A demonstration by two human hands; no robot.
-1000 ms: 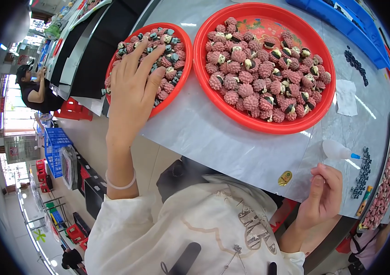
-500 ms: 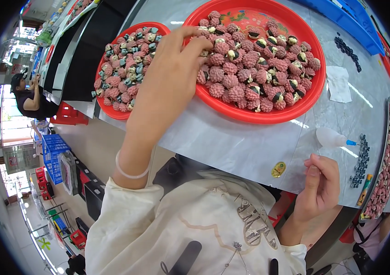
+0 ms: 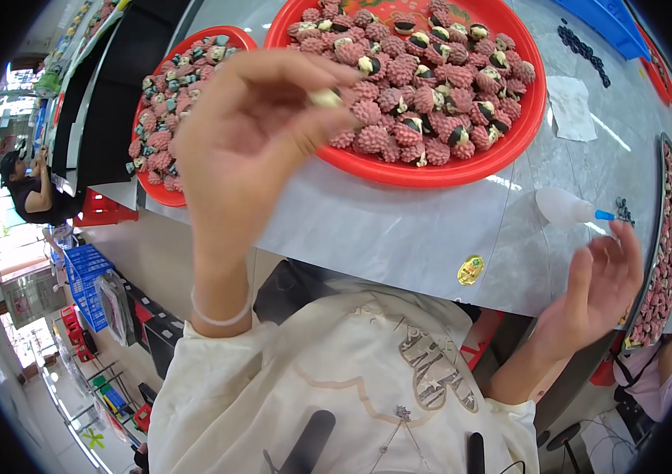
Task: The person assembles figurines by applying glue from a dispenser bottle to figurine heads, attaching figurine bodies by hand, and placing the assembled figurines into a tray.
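My left hand is raised beside the large red basin, its thumb and fingers pinched on a small cream-coloured piece; the rest of the piece is hidden by the fingers. In the basin lie many bumpy pink figurines with cream and black parts. My right hand hovers near the table's right front edge, fingers curled but apart, with nothing visible in them. Just beyond its fingertips are small dark pieces, partly covered by the hand, and a white squeeze bottle with a blue tip.
A smaller red basin of pink and grey-blue figurines stands at left. A tray of pink pieces lies at right. A white cloth, more dark pieces, a blue bin and a gold oval sticker are on the table.
My left hand has come up out of the large basin with the cream-coloured piece and moved left. My right hand has moved right, over the dark pieces, and its fingers have spread.
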